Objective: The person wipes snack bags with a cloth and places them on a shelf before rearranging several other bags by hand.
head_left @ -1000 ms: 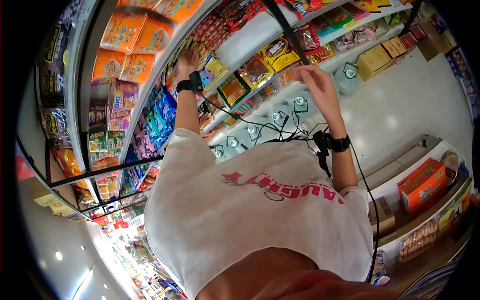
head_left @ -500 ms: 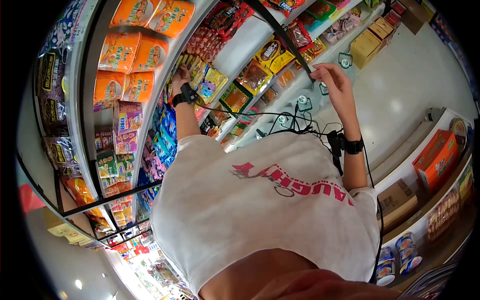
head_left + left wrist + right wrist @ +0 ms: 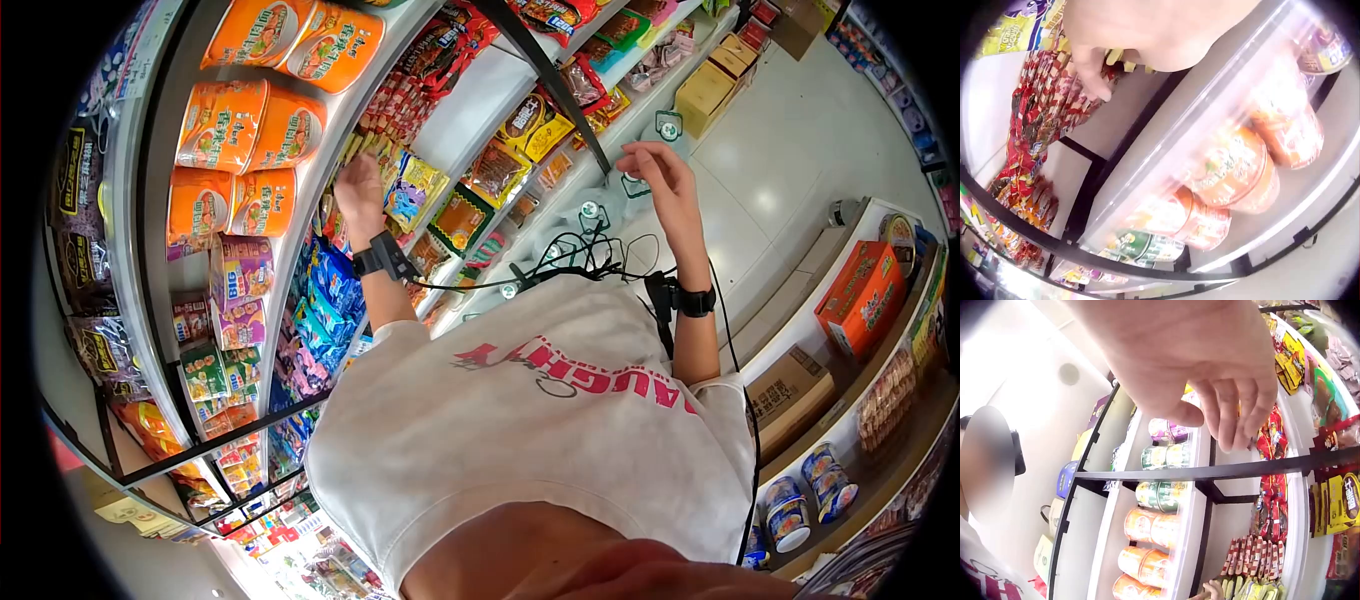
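In the head view my left hand [image 3: 360, 195] is at a shelf row of thin yellow-green packets [image 3: 352, 148], beside a yellow and blue packet [image 3: 412, 190]. The left wrist view shows that hand [image 3: 1154, 31] over the row, with the ends of yellow packets [image 3: 1124, 61] between its thumb and curled fingers; the palm hides the rest. Red and white packets [image 3: 1063, 87] stand alongside. My right hand [image 3: 665, 190] hangs in the air near the black shelf post, fingers loosely bent and holding nothing. In the right wrist view, this hand [image 3: 1210, 381] is above the shelves.
Orange noodle tubs [image 3: 225, 125] fill the shelf at the left. A black post [image 3: 545, 70] crosses the shelf fronts. Dark cables [image 3: 590, 262] run between my wrists. Large bottles [image 3: 590, 215] stand low down; an orange box [image 3: 860, 300] is on the right shelf.
The head view has shifted, bringing the noodle tubs nearer. My left hand stays at the yellow-green packets, its wrist now more tilted. My right hand has moved slightly and remains raised and empty.
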Tool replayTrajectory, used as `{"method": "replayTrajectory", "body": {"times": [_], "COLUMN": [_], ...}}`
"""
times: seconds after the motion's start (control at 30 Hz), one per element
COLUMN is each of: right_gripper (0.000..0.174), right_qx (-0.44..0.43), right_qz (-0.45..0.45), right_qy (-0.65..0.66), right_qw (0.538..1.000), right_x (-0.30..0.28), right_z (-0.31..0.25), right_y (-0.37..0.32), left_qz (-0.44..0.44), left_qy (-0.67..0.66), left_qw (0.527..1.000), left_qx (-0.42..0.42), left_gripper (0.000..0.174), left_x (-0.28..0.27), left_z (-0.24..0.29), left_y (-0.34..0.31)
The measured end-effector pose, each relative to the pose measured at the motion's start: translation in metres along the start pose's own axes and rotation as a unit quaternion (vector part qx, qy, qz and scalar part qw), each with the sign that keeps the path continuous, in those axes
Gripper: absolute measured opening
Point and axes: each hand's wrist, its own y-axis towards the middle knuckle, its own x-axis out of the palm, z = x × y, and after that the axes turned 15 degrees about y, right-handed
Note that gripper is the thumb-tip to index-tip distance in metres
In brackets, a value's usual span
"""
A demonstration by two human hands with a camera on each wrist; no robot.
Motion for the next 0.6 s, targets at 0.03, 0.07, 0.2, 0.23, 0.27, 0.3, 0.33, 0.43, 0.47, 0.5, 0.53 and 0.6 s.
{"method": "replayTrajectory", "body": {"times": [0.03, 0.07, 0.2, 0.23, 0.27, 0.3, 0.33, 0.43, 0.47, 0.5, 0.53, 0.6], "right_gripper": [0.025, 0.026, 0.027, 0.028, 0.028, 0.028, 0.028, 0.028, 0.028, 0.028, 0.028, 0.028], "right_qx": [0.0, -0.01, -0.043, -0.052, -0.062, -0.069, -0.076, -0.084, -0.087, -0.089, -0.09, -0.093], "right_qz": [-0.001, 0.002, 0.024, 0.033, 0.043, 0.052, 0.06, 0.086, 0.096, 0.1, 0.104, 0.113], "right_qy": [0.002, -0.002, -0.02, -0.025, -0.03, -0.026, -0.021, -0.025, -0.028, -0.022, -0.016, -0.011], "right_qw": [1.0, 1.0, 0.999, 0.998, 0.997, 0.996, 0.995, 0.992, 0.991, 0.991, 0.99, 0.989], "right_x": [-0.003, -0.006, -0.025, -0.03, -0.036, -0.044, -0.051, -0.071, -0.076, -0.081, -0.084, -0.088], "right_z": [-0.004, -0.009, -0.042, -0.052, -0.059, -0.065, -0.07, -0.081, -0.084, -0.087, -0.089, -0.092], "right_y": [-0.002, -0.003, -0.016, -0.02, -0.024, -0.028, -0.031, -0.042, -0.044, -0.046, -0.048, -0.052], "left_qz": [-0.035, -0.028, -0.063, -0.063, -0.038, -0.04, -0.041, -0.007, -0.008, -0.009, -0.006, 0.025], "left_qy": [0.039, 0.035, -0.005, 0.009, 0.055, 0.041, 0.027, -0.027, -0.052, -0.077, -0.082, -0.034], "left_qw": [0.999, 0.998, 0.996, 0.997, 0.998, 0.998, 0.999, 0.999, 0.996, 0.993, 0.992, 0.997], "left_qx": [-0.007, -0.037, -0.06, -0.038, 0.003, -0.004, -0.011, -0.04, -0.065, -0.091, -0.092, -0.059], "left_gripper": [0.035, 0.037, 0.047, 0.048, 0.051, 0.05, 0.048, 0.044, 0.043, 0.043, 0.047, 0.047], "left_x": [0.011, 0.028, 0.058, 0.068, 0.077, 0.079, 0.07, 0.041, 0.034, 0.035, 0.035, 0.04], "left_z": [-0.005, -0.009, -0.025, -0.029, -0.037, -0.04, -0.041, -0.033, -0.029, -0.028, -0.029, -0.036], "left_y": [-0.008, -0.01, 0.016, 0.017, 0.015, 0.023, 0.044, 0.103, 0.116, 0.118, 0.121, 0.124]}}
